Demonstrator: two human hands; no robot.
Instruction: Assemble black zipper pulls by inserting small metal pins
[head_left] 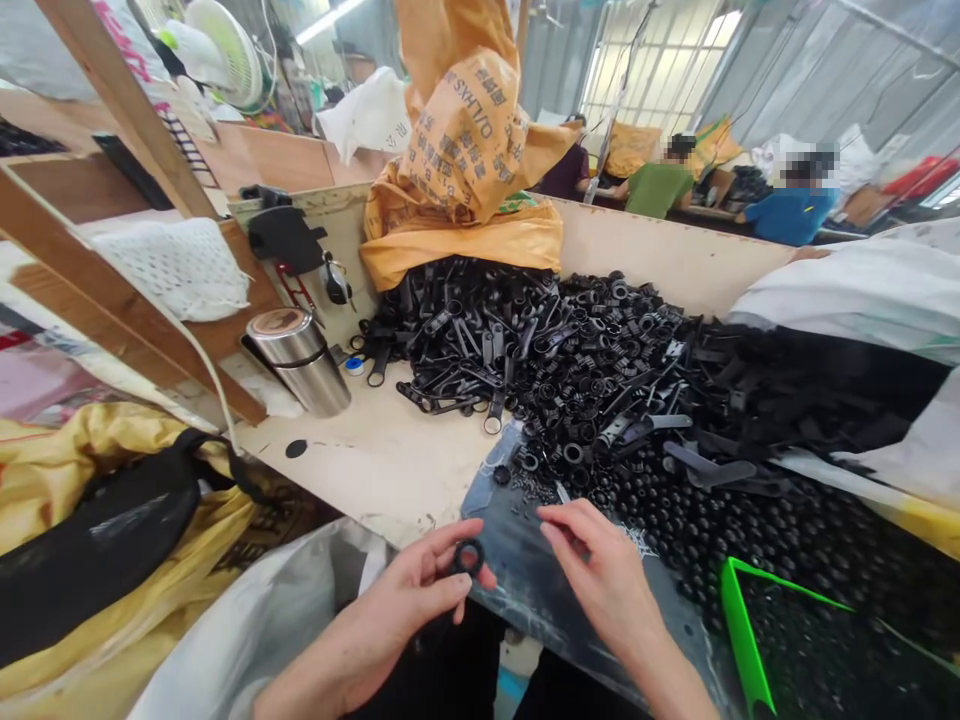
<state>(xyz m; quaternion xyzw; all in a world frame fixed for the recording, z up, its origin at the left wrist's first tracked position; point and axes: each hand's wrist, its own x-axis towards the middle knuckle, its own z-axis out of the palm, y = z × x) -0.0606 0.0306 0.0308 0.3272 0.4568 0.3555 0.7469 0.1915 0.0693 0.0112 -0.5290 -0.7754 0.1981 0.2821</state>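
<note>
Black parts [585, 370] heap ahead, green tray [742, 635] at right, left hand [416, 590] pinching a ring [458, 559], grip of right hand [606, 570] unclear.

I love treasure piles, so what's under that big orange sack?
Black parts, many with ring-shaped ends, lie heaped below the front edge of the orange sack. The sack's folds cover whatever is farther back, so I can't see that.

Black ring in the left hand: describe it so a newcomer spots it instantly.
Below the orange sack spreads a heap of black parts. Nearer the camera, the left hand holds the black ring, its open hole showing, clear of that jumble.
</note>
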